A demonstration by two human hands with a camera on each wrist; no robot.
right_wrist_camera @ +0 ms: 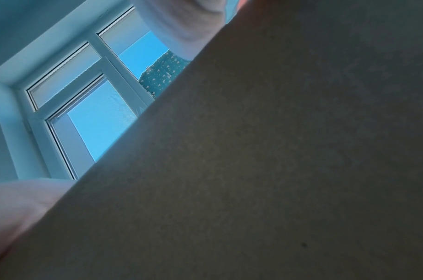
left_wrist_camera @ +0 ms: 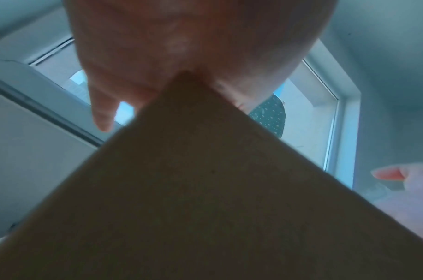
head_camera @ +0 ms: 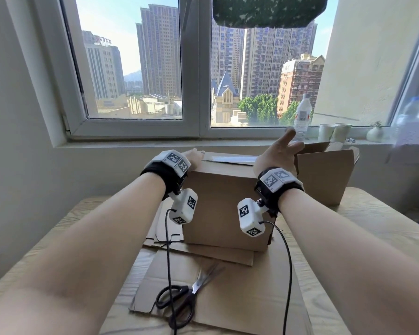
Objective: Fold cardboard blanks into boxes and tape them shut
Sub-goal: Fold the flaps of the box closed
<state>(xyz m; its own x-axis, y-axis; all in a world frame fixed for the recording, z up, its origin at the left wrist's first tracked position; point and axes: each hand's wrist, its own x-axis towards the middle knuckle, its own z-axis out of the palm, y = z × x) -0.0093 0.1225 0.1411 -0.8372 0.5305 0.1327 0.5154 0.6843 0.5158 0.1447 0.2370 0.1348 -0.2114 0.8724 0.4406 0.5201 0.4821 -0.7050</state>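
Observation:
A closed brown cardboard box [head_camera: 223,204] stands upright on flat cardboard blanks [head_camera: 228,293] in the middle of the table. A glossy strip like clear tape [head_camera: 230,157] runs along its top. My left hand [head_camera: 194,157] lies flat on the top left corner; the left wrist view shows the palm [left_wrist_camera: 181,47] pressing that corner of the box [left_wrist_camera: 205,189]. My right hand [head_camera: 278,153] rests its heel at the top right corner, with its fingers spread and lifted, holding nothing. The box side [right_wrist_camera: 277,170] fills the right wrist view.
Black-handled scissors [head_camera: 179,296] lie on the blanks near me. A second box [head_camera: 324,175] with open flaps stands at the right rear. A water bottle [head_camera: 301,117], paper cups [head_camera: 327,131] and a small vase [head_camera: 374,132] are on the windowsill. Wrist cables hang over the blanks.

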